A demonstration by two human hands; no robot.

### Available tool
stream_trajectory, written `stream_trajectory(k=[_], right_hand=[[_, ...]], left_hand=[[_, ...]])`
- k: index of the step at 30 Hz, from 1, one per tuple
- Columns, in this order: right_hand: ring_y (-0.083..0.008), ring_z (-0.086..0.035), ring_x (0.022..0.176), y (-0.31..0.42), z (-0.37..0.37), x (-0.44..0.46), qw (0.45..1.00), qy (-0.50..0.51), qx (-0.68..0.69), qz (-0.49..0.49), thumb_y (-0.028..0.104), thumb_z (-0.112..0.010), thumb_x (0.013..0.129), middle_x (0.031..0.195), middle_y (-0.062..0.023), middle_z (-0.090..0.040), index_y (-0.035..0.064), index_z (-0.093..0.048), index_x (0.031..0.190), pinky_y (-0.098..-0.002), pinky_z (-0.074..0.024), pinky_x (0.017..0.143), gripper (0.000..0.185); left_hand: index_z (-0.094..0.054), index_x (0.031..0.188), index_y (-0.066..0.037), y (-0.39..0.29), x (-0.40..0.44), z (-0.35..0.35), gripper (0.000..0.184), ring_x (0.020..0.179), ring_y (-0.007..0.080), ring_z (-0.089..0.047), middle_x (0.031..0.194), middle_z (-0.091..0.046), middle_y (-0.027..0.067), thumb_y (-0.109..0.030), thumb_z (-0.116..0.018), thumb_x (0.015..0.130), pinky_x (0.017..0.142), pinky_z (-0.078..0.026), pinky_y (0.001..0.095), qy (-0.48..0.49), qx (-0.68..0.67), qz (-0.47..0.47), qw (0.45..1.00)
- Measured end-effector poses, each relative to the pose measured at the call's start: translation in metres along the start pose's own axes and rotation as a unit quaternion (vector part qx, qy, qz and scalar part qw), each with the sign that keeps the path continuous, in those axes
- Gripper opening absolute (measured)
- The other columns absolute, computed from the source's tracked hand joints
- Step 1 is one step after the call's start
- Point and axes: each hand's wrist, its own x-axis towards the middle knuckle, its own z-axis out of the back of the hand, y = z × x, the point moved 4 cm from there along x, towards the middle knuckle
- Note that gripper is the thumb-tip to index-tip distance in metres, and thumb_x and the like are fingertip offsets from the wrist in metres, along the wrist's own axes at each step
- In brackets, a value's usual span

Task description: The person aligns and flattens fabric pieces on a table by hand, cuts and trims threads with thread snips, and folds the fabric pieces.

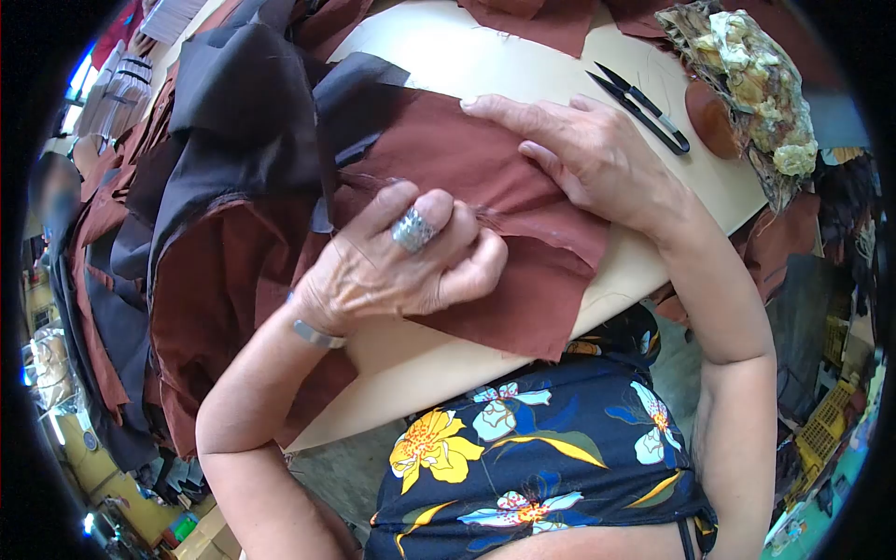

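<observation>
A reddish-brown fabric piece (523, 289) lies spread on the pale tabletop, with a frayed seam or edge running across it beneath my left hand. My left hand (406, 252), wearing a silver ring and bracelet, is closed with its fingers curled down onto this fabric; the fingertips are hidden under the knuckles. Loose threads (490, 219) show beside the fingers. On the fabric's upper right part rests my right hand (593, 154), index finger stretched out and thumb apart. Black thread snips (644, 107) lie just beyond the right hand.
Dark grey and brown cloth (243, 112) is heaped on the left and hangs over the table edge. A ragged bundle with yellowish-white lumps (751, 79) stands at the upper right. More brown cloth (532, 19) lies at the far edge. A yellow crate (826, 420) sits lower right.
</observation>
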Motion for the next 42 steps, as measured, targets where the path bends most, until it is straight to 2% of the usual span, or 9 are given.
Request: stream_trajectory(k=[5,9,12,18,21,26,31,37,42], right_hand=[[-0.0287,-0.061,0.096,0.009,0.024,-0.015,0.984,-0.002,-0.161,-0.072,0.006,-0.06,0.081,0.113,-0.0116,-0.061,0.012,-0.049,0.13,-0.0393,-0.0472,0.082,0.05],[-0.0326,-0.059,0.096,-0.006,0.039,-0.041,0.908,-0.03,-0.387,-0.158,0.006,-0.057,0.084,0.109,-0.0165,-0.059,0.0111,-0.044,0.134,-0.0426,-0.0463,0.083,0.051],[-0.0326,-0.057,0.097,-0.022,0.042,-0.057,0.89,0.029,-0.352,-0.289,0.005,-0.055,0.086,0.111,-0.0172,-0.056,0.0096,-0.042,0.134,-0.0428,-0.0457,0.083,0.051],[-0.0372,-0.059,0.09,-0.022,0.05,-0.051,0.944,-0.013,-0.286,-0.166,-0.002,-0.056,0.078,0.11,-0.0174,-0.055,0.0049,-0.052,0.121,-0.0401,-0.0507,0.074,0.043],[-0.0363,-0.059,0.091,0.005,0.053,-0.042,0.974,-0.039,-0.13,-0.182,-0.004,-0.056,0.077,0.106,-0.0169,-0.055,0.0049,-0.053,0.12,-0.0415,-0.0492,0.076,0.045],[-0.0339,-0.058,0.085,0.033,0.041,-0.031,0.988,-0.01,-0.059,-0.142,-0.004,-0.057,0.076,0.101,-0.0163,-0.055,0.0053,-0.052,0.123,-0.0418,-0.0475,0.076,0.049],[-0.0294,-0.059,0.076,0.047,0.035,-0.028,0.979,0.102,-0.126,-0.121,0.003,-0.061,0.077,0.086,-0.0118,-0.059,0.0064,-0.054,0.119,-0.0384,-0.0477,0.069,0.043],[-0.0289,-0.058,0.066,0.041,0.036,-0.033,0.99,0.046,-0.042,-0.123,0.011,-0.065,0.078,0.072,-0.0085,-0.057,0.0044,-0.056,0.102,-0.0367,-0.0472,0.06,0.027],[-0.0287,-0.058,0.067,0.048,0.033,-0.03,0.986,0.094,-0.048,-0.131,0.012,-0.069,0.073,0.076,-0.0089,-0.054,0.0046,-0.055,0.101,-0.0375,-0.0469,0.06,0.032]], left_hand=[[-0.056,0.106,-0.013,-0.016,-0.006,0.01,0.039,0.089,0.0202,-0.056,0.098,-0.056,0.0039,-0.013,-0.064,0.068,0.072,-0.05,0.0328,-0.023,-0.057,0.056,0.997],[-0.06,0.102,-0.009,-0.024,-0.014,0.006,0.038,0.088,0.0214,-0.056,0.095,-0.055,0.0057,-0.012,-0.062,0.064,0.07,-0.05,0.0321,0.004,-0.125,0.096,0.988],[-0.061,0.1,-0.008,-0.025,-0.017,0.005,0.036,0.088,0.0219,-0.056,0.095,-0.055,0.0063,-0.013,-0.062,0.065,0.074,-0.049,0.0346,0.019,-0.131,0.107,0.985],[-0.062,0.098,-0.008,-0.023,-0.018,0.003,0.031,0.088,0.0224,-0.057,0.096,-0.056,0.0061,-0.015,-0.066,0.068,0.077,-0.047,0.0374,0.015,-0.136,0.143,0.98],[-0.062,0.098,-0.008,-0.022,-0.02,0.001,0.03,0.088,0.0226,-0.057,0.096,-0.056,0.0058,-0.015,-0.067,0.069,0.076,-0.047,0.0371,0.011,-0.145,0.152,0.978],[-0.063,0.098,-0.008,-0.021,-0.02,-0.001,0.03,0.087,0.023,-0.058,0.095,-0.056,0.0057,-0.014,-0.069,0.069,0.075,-0.047,0.0365,0.003,-0.156,0.157,0.975],[-0.063,0.098,-0.008,-0.021,-0.021,-0.002,0.031,0.088,0.0234,-0.058,0.095,-0.057,0.0061,-0.014,-0.069,0.068,0.074,-0.048,0.0361,0.006,-0.168,0.158,0.973],[-0.063,0.1,-0.008,-0.02,-0.02,0.0,0.033,0.086,0.0238,-0.058,0.095,-0.056,0.0062,-0.013,-0.068,0.068,0.073,-0.048,0.0359,0.001,-0.175,0.151,0.973],[-0.063,0.101,-0.008,-0.021,-0.02,-0.001,0.033,0.086,0.024,-0.057,0.094,-0.056,0.0066,-0.013,-0.066,0.069,0.074,-0.048,0.0367,0.007,-0.18,0.155,0.971]])
